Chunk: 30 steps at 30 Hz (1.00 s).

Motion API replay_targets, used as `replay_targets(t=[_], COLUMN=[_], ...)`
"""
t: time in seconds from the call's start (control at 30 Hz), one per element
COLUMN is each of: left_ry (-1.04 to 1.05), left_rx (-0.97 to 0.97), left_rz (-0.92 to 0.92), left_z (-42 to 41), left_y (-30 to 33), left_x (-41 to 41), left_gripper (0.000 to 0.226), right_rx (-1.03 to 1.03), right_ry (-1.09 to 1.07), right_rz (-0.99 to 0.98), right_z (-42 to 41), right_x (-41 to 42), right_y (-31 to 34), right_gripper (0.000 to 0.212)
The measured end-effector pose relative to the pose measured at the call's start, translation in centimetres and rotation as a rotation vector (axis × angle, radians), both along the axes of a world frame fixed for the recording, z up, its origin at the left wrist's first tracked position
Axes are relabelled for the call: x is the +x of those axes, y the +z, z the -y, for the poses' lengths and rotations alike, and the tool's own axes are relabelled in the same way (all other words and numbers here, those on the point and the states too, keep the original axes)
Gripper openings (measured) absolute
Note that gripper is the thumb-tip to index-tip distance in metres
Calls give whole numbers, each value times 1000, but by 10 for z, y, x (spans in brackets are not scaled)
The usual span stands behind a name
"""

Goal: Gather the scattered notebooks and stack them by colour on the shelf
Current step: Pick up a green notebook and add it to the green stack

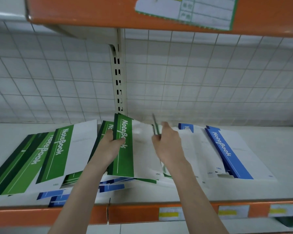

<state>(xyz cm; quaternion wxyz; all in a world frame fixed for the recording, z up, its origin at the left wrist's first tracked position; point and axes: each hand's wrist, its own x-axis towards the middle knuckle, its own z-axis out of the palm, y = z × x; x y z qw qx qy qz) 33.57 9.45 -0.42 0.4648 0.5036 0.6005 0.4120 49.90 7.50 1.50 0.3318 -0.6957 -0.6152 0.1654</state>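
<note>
— From the head camera, what are the hands doing?

— The left hand (pixel 111 146) has its grip clenched round the spine edge of a green notebook (pixel 125 149), thumb on the green band, fingers behind. That notebook is tilted up off the shelf (pixel 243 188), its far end near the slotted upright (pixel 118 81).

— And the right hand?

— The right hand (pixel 167 144) is at the same notebook's opposite edge. Its fingers are curled there, pinching what looks like the edge of a thin green-edged notebook (pixel 155 127), though that part is blurred.

— Where are the other notebooks?

— A spread of green notebooks (pixel 46 159) lies overlapping on the left part of the shelf. Some blue notebooks (pixel 57 196) poke out from beneath them at the front edge. To the right, just beside the right hand, blue notebooks (pixel 227 149) lie in an overlapping pile.

— Anything else?

— An orange shelf lip (pixel 134 215) with yellow price tags (pixel 169 214), a wire grid back panel (pixel 201 73), and an upper orange shelf (pixel 91 12) carrying a paper label (pixel 193 9).
</note>
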Motion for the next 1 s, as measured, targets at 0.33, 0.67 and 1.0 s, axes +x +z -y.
replay_targets(t=[0.33,0.67,1.0], left_ry=[-105,23,13], left_rx=[10,-18,9], left_rz=[-107,-17,10], left_z=[2,-5,-2], left_y=[3,2,-4], left_x=[-2,-28,-19], left_gripper=[18,14,10], right_rx=[-53,-233,25], right_ry=[73,-132,-9], right_rz=[-386,371,84], right_z=[5,-5,-2], right_x=[-21,-3,-18], right_y=[-13,-33,-6], right_gripper=[37,39,26])
